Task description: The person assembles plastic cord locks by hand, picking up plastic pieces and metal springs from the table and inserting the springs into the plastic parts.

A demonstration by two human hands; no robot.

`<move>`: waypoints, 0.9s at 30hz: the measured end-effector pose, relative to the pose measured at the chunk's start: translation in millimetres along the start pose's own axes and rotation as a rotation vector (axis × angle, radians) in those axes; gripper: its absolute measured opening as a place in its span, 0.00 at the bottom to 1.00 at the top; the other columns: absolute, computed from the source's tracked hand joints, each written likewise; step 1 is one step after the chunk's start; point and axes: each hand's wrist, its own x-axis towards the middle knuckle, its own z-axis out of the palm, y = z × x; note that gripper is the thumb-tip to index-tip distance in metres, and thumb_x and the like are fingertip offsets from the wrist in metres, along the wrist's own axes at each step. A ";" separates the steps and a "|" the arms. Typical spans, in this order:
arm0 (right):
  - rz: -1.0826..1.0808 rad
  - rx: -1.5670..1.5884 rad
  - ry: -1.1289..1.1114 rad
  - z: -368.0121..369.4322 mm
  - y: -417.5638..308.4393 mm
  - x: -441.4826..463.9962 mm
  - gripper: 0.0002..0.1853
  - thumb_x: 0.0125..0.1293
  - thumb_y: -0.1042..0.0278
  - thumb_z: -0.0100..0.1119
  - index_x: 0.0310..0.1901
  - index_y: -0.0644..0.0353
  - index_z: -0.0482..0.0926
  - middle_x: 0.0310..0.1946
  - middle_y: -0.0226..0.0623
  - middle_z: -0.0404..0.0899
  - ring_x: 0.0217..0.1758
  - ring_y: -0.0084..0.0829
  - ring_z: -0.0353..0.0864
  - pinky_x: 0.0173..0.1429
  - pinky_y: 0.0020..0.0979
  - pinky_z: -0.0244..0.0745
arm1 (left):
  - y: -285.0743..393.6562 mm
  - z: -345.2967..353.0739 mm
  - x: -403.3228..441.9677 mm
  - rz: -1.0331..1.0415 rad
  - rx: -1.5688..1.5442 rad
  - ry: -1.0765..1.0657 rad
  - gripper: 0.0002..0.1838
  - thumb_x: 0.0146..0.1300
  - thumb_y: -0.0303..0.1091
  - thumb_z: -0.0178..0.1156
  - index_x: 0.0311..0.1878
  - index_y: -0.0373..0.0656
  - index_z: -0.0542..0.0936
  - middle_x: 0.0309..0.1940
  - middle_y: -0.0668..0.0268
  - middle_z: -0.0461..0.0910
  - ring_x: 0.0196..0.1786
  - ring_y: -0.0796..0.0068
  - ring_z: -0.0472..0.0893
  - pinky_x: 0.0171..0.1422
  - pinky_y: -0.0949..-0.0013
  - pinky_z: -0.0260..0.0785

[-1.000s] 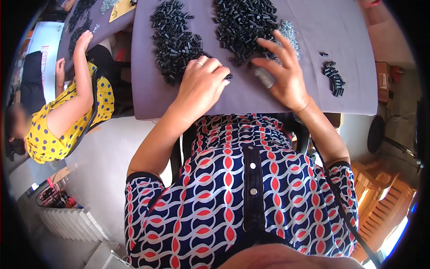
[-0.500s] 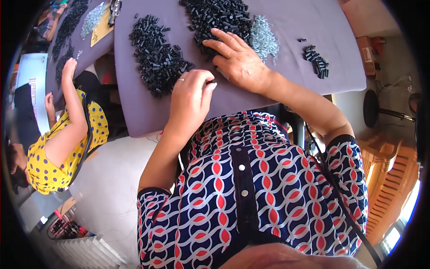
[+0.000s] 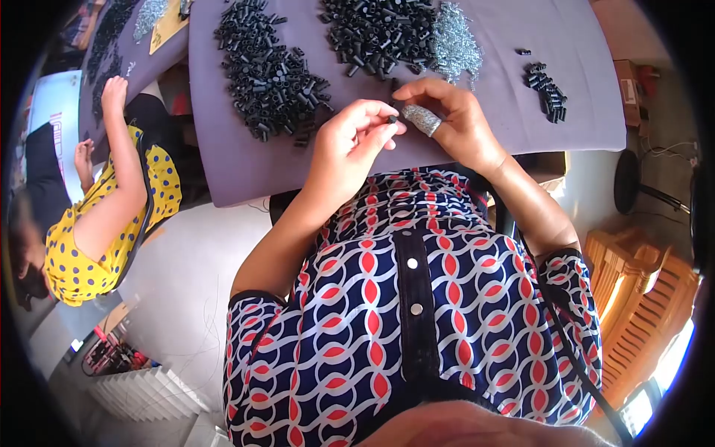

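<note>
My left hand (image 3: 354, 145) pinches a small black plastic cylinder (image 3: 392, 119) between thumb and fingertips, just over the table's near side. Facing it, almost touching, is my right hand (image 3: 465, 130), its thumb wrapped in silvery tape (image 3: 421, 119). The index finger and thumb of that hand curl together at their tips; whatever lies between them is too small to make out. Beyond the hands spreads a heap of black cylinders (image 3: 380, 33), with a pile of small silvery metal pieces (image 3: 456, 45) against its right side. Left of these lies another heap of black cylinders (image 3: 272, 82).
A small group of black cylinders (image 3: 547, 93) lies at the right on the purple-grey table cover (image 3: 514, 127). To the left, a person in a yellow dotted top (image 3: 93, 253) sits at another table with similar piles. Wooden furniture (image 3: 640, 298) stands at the right.
My right hand has drawn back from the black heap and come to my left hand. My left hand has moved right, away from the left heap, with the black cylinder between its fingers.
</note>
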 end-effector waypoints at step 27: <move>-0.355 -0.931 -0.197 14.5 -8.0 9.9 0.08 0.53 0.77 0.63 0.36 0.61 0.78 0.37 0.42 0.78 0.43 0.46 0.79 0.48 0.41 0.79 | -15.2 -11.3 -29.1 0.029 0.023 0.120 0.09 0.73 0.24 0.57 0.53 0.32 0.78 0.43 0.59 0.85 0.40 0.78 0.81 0.50 0.74 0.75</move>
